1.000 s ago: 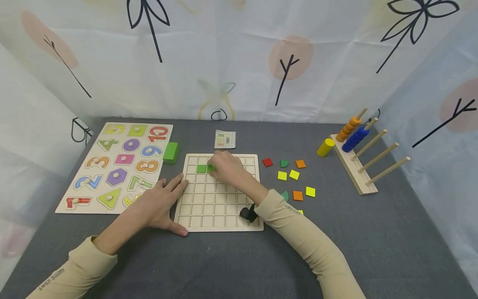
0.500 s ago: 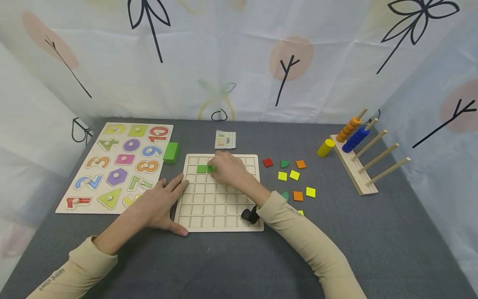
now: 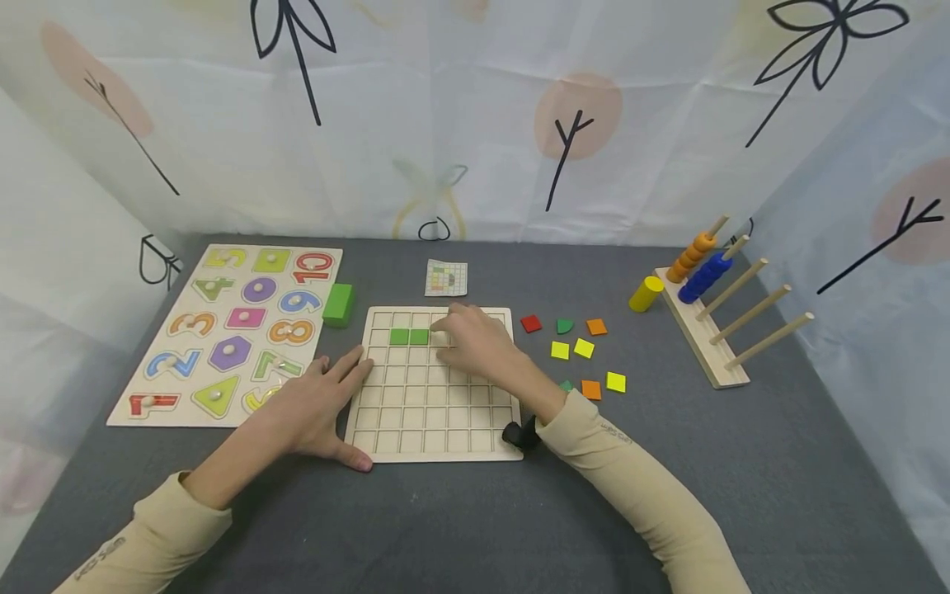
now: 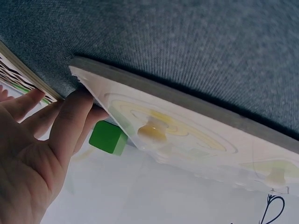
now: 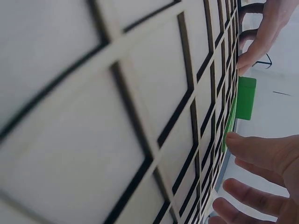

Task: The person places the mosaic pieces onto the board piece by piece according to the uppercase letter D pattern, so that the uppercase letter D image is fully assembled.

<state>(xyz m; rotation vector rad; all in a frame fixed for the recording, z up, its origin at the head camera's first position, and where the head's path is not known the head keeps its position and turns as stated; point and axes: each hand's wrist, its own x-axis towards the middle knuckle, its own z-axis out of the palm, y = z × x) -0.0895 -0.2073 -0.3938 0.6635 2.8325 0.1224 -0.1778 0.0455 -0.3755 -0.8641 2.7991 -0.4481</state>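
Observation:
A pale wooden grid board (image 3: 416, 418) lies flat in the middle of the table. Two green square tiles, a left one (image 3: 399, 337) and a right one (image 3: 419, 337), sit side by side in neighbouring cells near its far edge. My right hand (image 3: 478, 346) hovers over the board just right of these tiles, fingers apart and nothing between them; the right wrist view shows the same spread hand (image 5: 266, 182). My left hand (image 3: 319, 404) rests along the board's left edge, fingers spread and thumb at the near corner. In the left wrist view its fingers (image 4: 72, 121) are extended.
Loose red (image 3: 530, 323), orange (image 3: 596, 327), yellow (image 3: 615, 382) and green (image 3: 565, 327) pieces lie right of the board. A number puzzle (image 3: 245, 318) and green block (image 3: 338, 306) stand left, a pattern card (image 3: 446, 279) behind, a peg stand (image 3: 701, 338) and yellow cylinder (image 3: 646, 294) right.
My right hand has let go of the right green tile and moved a little to the right, uncovering it. The left hand stays in place.

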